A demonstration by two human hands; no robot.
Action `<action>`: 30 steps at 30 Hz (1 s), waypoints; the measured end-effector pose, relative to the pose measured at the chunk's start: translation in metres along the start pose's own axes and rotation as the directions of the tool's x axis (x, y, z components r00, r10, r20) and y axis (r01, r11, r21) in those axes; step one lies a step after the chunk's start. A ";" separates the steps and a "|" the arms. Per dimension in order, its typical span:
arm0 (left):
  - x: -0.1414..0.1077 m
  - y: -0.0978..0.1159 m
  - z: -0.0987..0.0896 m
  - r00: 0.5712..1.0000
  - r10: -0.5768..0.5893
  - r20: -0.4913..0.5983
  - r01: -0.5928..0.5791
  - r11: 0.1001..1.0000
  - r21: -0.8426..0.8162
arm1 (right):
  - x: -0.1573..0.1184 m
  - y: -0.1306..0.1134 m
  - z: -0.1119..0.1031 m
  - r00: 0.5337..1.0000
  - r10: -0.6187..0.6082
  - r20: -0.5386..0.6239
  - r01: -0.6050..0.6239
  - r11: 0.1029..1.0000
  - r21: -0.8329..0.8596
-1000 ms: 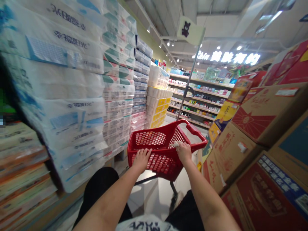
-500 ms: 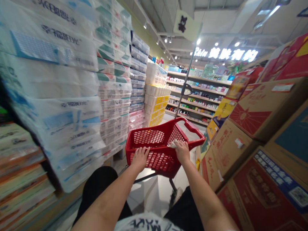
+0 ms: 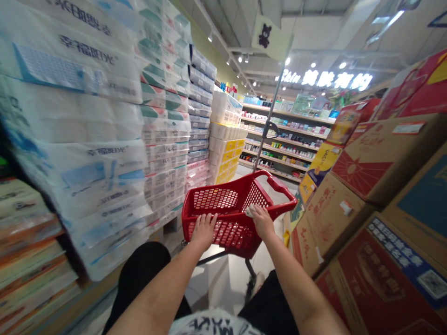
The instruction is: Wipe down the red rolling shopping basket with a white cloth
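Note:
A red plastic shopping cart (image 3: pixel 240 232) with perforated basket walls stands sideways before me, its handle toward the right. My left hand (image 3: pixel 204 230) lies on the near rim at the left, fingers bent over the edge. Farther right on the same rim, my right hand (image 3: pixel 261 221) presses a crumpled whitish cloth (image 3: pixel 250 211) against the red plastic, its fingers over the cloth. The basket's inside is mostly hidden behind its near wall.
Tall stacks of wrapped paper packs (image 3: pixel 104 163) rise on the left. Cardboard boxes (image 3: pixel 370 158) are piled close on the right. Behind the cart stand a slanting metal pole (image 3: pixel 274 107) and stocked shelves (image 3: pixel 289 139). My knees are below the cart.
My right hand has shifted slightly left along the rim with the cloth, and its fingers lie flatter. My left hand and the cart are almost unchanged.

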State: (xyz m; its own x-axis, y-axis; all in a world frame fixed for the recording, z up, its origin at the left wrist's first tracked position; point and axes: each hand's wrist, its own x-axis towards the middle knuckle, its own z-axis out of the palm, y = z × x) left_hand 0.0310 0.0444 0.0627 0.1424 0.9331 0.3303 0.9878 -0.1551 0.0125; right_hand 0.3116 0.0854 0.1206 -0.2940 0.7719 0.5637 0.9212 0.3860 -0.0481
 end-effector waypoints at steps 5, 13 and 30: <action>-0.001 0.000 -0.002 0.999 0.034 0.010 -0.034 0.999 0.016 | 0.004 -0.018 0.005 0.978 0.184 -0.098 -0.182 0.983 0.024; 0.001 -0.005 0.000 0.998 0.009 -0.054 -0.012 0.998 -0.054 | 0.003 -0.039 0.010 0.993 0.111 -0.031 -0.109 0.991 0.072; 0.008 -0.002 0.018 0.991 -0.010 -0.135 -0.003 0.995 -0.100 | 0.013 -0.083 0.030 0.998 -0.031 0.050 0.024 0.989 0.145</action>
State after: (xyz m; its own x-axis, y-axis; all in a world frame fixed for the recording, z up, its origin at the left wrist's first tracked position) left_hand 0.0311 0.0585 0.0480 0.1226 0.8824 0.4542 0.9761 -0.1900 0.1056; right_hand 0.2232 0.0785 0.1072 -0.3348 0.7838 0.5230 0.8674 0.4732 -0.1539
